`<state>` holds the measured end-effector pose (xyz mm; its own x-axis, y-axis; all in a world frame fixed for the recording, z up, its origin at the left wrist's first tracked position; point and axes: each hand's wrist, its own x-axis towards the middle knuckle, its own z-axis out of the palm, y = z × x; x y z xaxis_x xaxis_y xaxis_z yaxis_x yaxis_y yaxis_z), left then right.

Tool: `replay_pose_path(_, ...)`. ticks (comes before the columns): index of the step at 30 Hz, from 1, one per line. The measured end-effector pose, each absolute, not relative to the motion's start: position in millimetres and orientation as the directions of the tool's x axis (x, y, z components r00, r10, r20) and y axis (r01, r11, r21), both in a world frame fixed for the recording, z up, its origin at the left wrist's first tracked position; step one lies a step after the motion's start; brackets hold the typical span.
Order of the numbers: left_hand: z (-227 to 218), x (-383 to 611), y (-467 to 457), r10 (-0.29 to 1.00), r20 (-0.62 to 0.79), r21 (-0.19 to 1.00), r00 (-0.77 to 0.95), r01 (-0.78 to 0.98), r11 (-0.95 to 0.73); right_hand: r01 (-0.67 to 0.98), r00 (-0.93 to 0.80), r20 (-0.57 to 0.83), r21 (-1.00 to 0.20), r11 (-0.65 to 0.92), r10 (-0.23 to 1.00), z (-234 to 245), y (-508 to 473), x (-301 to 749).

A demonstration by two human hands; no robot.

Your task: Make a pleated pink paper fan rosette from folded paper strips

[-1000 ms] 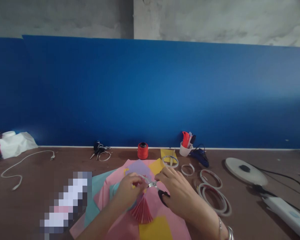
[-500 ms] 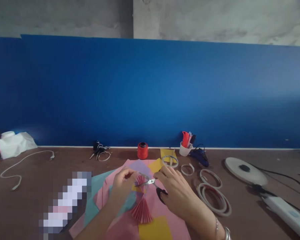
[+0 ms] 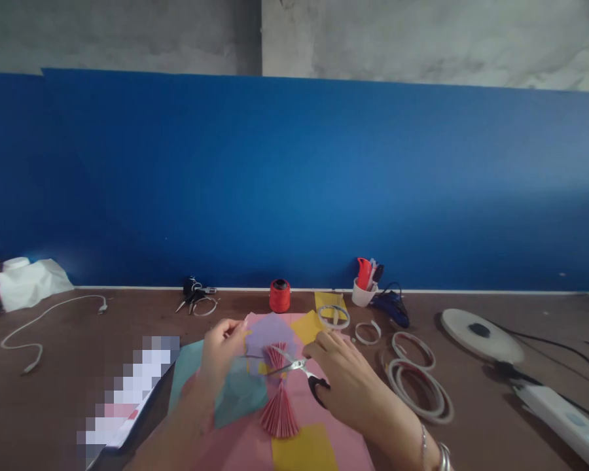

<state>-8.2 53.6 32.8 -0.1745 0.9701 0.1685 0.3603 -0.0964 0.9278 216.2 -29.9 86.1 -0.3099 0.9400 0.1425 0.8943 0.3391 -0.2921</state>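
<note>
A pair of scissors (image 3: 298, 364) with dark handles is in my right hand (image 3: 343, 373), blades parted and pointing left. The blades lie over the upper part of a pink pleated paper (image 3: 279, 418), which is pinched in at its middle and fans out at both ends. Left of it, my left hand (image 3: 220, 350) is raised with thumb and fingertips pressed together; what they hold, if anything, is too small to make out. Beneath lie sheets of pink, teal, purple and yellow paper (image 3: 304, 448).
A red thread spool (image 3: 279, 296) stands near the blue panel. To its right are a white cup of pens (image 3: 364, 292), tape rolls (image 3: 419, 392) and a power strip (image 3: 564, 418). Keys (image 3: 196, 297), a white cable (image 3: 53, 304) and a pixelated flat object (image 3: 127, 405) are leftward.
My left hand has moved left and slightly up, away from the pleated paper and the blades. The scissors have shifted slightly downward, and their blades are spread wider.
</note>
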Motion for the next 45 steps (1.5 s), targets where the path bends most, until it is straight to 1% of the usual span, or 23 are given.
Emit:
replay_pose_path(2,30,-15,59,0.964,0.113,0.936,-0.241,0.351,-0.022,0.899,-0.296,0.126,-0.297,0.320,0.947,85,-28,220)
replay_pose_path(7,24,-23,63,0.926,0.189,0.922,-0.326,0.382,-0.053,0.901,-0.279,0.099,-0.317,0.296,0.955,83,-26,226)
replay_pose_path(11,24,-20,64,0.938,0.195,0.936,-0.287,0.342,-0.090,0.897,-0.269,0.088,-0.339,0.283,0.959,81,-24,229)
replay_pose_path(14,31,-11,57,0.964,0.183,0.945,-0.193,0.306,-0.118,0.911,-0.236,0.066,-0.332,0.244,0.970,81,-22,231)
replay_pose_path(16,40,-5,44,0.985,0.169,0.945,-0.031,0.290,-0.153,0.924,-0.213,0.042,-0.315,0.215,0.976,82,-20,232)
replay_pose_path(17,46,-2,36,0.980,0.150,0.948,0.128,0.261,-0.179,0.930,-0.207,0.032,-0.304,0.207,0.978,82,-19,233)
replay_pose_path(18,52,0,28,0.940,0.110,0.958,0.322,0.217,-0.186,0.934,-0.205,0.026,-0.294,0.203,0.978,82,-18,234)
replay_pose_path(19,57,1,20,0.840,0.063,0.973,0.540,0.153,-0.171,0.938,-0.202,0.021,-0.284,0.200,0.979,82,-16,235)
replay_pose_path(20,61,3,13,0.665,0.010,0.984,0.747,0.112,-0.140,0.943,-0.195,0.018,-0.272,0.193,0.981,81,-15,237)
replay_pose_path(21,64,4,7,0.462,-0.067,0.987,0.884,0.128,-0.101,0.949,-0.185,0.017,-0.256,0.183,0.983,80,-13,239)
replay_pose_path(22,65,5,3,0.323,-0.150,0.979,0.935,0.187,-0.087,0.957,-0.171,0.018,-0.236,0.170,0.985,79,-12,240)
replay_pose_path(23,64,7,1,0.300,-0.195,0.967,0.934,0.234,-0.101,0.964,-0.155,0.020,-0.216,0.155,0.988,78,-10,242)
replay_pose_path(24,60,9,2,0.394,-0.190,0.953,0.899,0.266,-0.147,0.971,-0.139,0.023,-0.195,0.141,0.990,76,-9,243)
replay_pose_path(25,55,11,4,0.540,-0.165,0.921,0.825,0.324,-0.215,0.976,-0.125,0.029,-0.175,0.128,0.992,75,-8,245)
replay_pose_path(26,48,13,7,0.694,-0.079,0.864,0.715,0.397,-0.311,0.980,-0.113,0.037,-0.158,0.118,0.993,74,-8,246)
replay_pose_path(27,41,15,11,0.766,0.024,0.779,0.642,0.468,-0.417,0.984,-0.103,0.042,-0.145,0.108,0.994,73,-7,246)
replay_pose_path(28,34,16,15,0.753,0.103,0.683,0.650,0.504,-0.529,0.986,-0.093,0.048,-0.135,0.099,0.994,73,-7,247)
replay_pose_path(30,20,16,22,0.697,0.166,0.518,0.698,0.539,-0.664,0.986,-0.089,0.054,-0.139,0.096,0.995,73,-8,249)
replay_pose_path(33,8,14,29,0.648,0.189,0.407,0.738,0.542,-0.736,0.967,-0.130,0.009,-0.220,0.128,0.992,76,-10,252)
replay_pose_path(35,4,13,31,0.633,0.196,0.386,0.749,0.534,-0.752,0.949,-0.165,-0.054,-0.281,0.144,0.985,80,-12,256)
replay_pose_path(38,4,11,32,0.610,0.200,0.401,0.767,0.504,-0.765,0.943,-0.185,-0.138,-0.302,0.137,0.973,88,-16,260)
replay_pose_path(40,6,11,33,0.614,0.203,0.428,0.763,0.495,-0.756,0.939,-0.214,-0.151,-0.305,0.160,0.965,91,-18,261)
replay_pose_path(45,9,10,34,0.678,0.187,0.517,0.710,0.516,-0.683,0.904,-0.309,-0.135,-0.350,0.247,0.942,87,-18,256)
